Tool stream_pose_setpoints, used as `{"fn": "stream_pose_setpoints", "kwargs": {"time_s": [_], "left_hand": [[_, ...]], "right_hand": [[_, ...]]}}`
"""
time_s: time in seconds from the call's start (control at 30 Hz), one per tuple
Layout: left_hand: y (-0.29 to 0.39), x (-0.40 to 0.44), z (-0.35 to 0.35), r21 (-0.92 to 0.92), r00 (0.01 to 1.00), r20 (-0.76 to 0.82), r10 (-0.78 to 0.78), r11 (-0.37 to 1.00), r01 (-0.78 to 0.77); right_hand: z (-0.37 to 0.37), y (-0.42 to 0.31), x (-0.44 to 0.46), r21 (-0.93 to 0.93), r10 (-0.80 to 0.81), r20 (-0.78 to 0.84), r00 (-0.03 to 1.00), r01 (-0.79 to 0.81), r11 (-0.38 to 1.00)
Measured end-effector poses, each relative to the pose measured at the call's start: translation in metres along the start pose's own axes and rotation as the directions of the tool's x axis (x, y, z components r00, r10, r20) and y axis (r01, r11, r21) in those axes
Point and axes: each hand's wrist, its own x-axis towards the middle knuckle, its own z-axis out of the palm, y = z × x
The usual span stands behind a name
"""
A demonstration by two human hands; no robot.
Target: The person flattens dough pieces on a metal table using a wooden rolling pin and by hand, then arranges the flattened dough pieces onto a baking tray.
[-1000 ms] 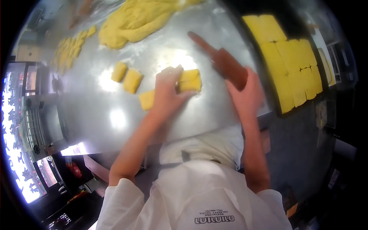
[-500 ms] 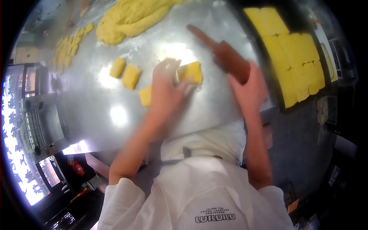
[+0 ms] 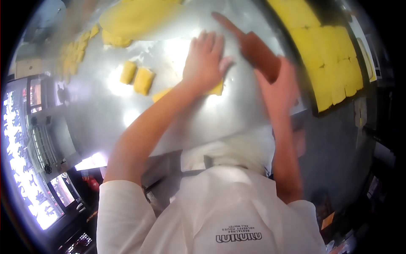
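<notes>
My left hand (image 3: 205,61) lies palm down with its fingers stretched out over a piece of yellow dough (image 3: 217,88). Most of that piece is hidden; one corner shows below the palm. In my right hand (image 3: 282,89) is a reddish-brown rolling pin (image 3: 259,51), gripped at its near end and slanting up to the left. Left of my left wrist are two small dough pieces (image 3: 144,81), side by side. Another dough piece (image 3: 161,94) is partly covered by my left forearm.
A large mass of yellow dough (image 3: 139,19) lies on the metal table (image 3: 198,127) at the far side, blurred. Several small dough strips (image 3: 76,53) lie at the far left. Flat yellow dough sheets (image 3: 334,70) cover a dark tray at the right.
My left hand has moved up and right, from beside the dough piece to flat over it. The rolling pin stays in my right hand, slightly shifted. The view has tilted a little.
</notes>
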Motion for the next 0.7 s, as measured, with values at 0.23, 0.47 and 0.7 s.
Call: {"fn": "stream_pose_setpoints", "kwargs": {"time_s": [0.23, 0.47, 0.7], "left_hand": [[-0.015, -0.010, 0.010, -0.306, 0.999, -0.017, 0.043, 0.951, -0.046], [-0.011, -0.042, -0.049, -0.234, 0.981, 0.190, -0.043, 0.968, 0.088], [0.011, -0.073, -0.061, -0.511, 0.868, 0.394, -0.302, 0.714, 0.480]], "right_hand": [[0.000, 0.003, -0.002, 0.016, -0.050, -0.036, 0.998, 0.051, 0.999], [0.000, 0.002, 0.000, 0.014, -0.044, 0.010, 0.999, 0.043, 0.999], [0.001, 0.005, -0.003, 0.038, -0.040, 0.022, 0.999, 0.039, 0.999]]}}
